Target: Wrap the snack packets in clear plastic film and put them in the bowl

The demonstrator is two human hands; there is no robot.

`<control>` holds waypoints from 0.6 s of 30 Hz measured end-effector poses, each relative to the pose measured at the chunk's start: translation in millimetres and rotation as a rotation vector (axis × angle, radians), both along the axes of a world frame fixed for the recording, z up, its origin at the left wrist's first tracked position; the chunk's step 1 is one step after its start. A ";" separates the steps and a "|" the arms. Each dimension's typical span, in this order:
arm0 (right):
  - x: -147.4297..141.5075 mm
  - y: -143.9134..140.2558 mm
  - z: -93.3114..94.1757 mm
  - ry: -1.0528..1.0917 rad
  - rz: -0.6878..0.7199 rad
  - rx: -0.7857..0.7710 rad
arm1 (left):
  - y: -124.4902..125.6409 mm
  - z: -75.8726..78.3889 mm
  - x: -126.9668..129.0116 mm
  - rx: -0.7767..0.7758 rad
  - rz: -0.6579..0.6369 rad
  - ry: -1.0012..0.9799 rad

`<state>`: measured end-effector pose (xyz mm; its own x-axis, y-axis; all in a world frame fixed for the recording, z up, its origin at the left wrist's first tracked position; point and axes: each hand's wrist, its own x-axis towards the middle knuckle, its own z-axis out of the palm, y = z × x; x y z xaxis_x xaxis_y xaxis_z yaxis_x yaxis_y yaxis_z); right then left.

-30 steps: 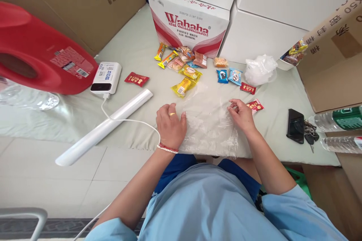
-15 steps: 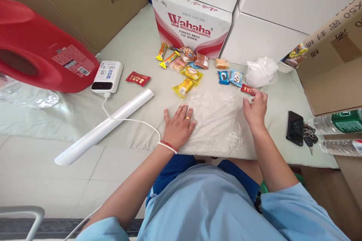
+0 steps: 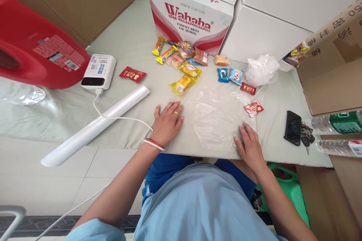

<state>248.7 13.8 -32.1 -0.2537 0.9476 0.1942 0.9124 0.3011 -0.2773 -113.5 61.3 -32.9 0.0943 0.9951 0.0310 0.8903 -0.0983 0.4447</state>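
A clear plastic bag [image 3: 215,120] lies flat on the pale cloth between my hands. My left hand [image 3: 168,122] rests palm down with fingers spread, left of the bag and holding nothing. On the bag's right edge lies my right hand [image 3: 249,145], its fingers stretched out. Just beyond it sits a pink-and-red wrapped candy [image 3: 253,108], with a dark red packet [image 3: 248,88] behind. Farther back are a blue packet [image 3: 223,75], a light blue packet [image 3: 235,75] and a crumbly snack piece [image 3: 221,60]. Two yellow-wrapped snacks [image 3: 182,84] lie beyond my left hand.
Several wrapped snacks [image 3: 186,49] lie against the Wahaba carton [image 3: 192,15]. At left are a red jug [image 3: 42,45], a white power bank [image 3: 98,70] with its cable, a red packet [image 3: 132,74] and a white tube [image 3: 96,126]. A crumpled bag [image 3: 261,69], phone [image 3: 293,128] and bottles [image 3: 343,122] are at right.
My right hand has moved back toward me from the dark red packet onto the bag's edge. The pink-and-red candy now shows on the cloth. My left hand has slid left, off the bag.
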 end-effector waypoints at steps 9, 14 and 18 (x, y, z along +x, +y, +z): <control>-120.5 17.4 45.9 -0.022 0.245 -0.174 | 0.2 -0.1 -8.4 -0.012 0.002 -0.085; -145.7 8.0 36.7 -0.176 0.278 -0.237 | -3.8 9.6 -0.9 0.175 0.093 -0.239; -148.5 -3.6 33.2 -0.152 0.317 -0.229 | 5.8 26.1 19.5 0.247 -0.039 -0.238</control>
<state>100.2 10.2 1.1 -0.5493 0.8323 -0.0742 0.8202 0.5199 -0.2387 -94.0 67.1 -6.8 0.0934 0.9504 0.2967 0.7578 -0.2611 0.5979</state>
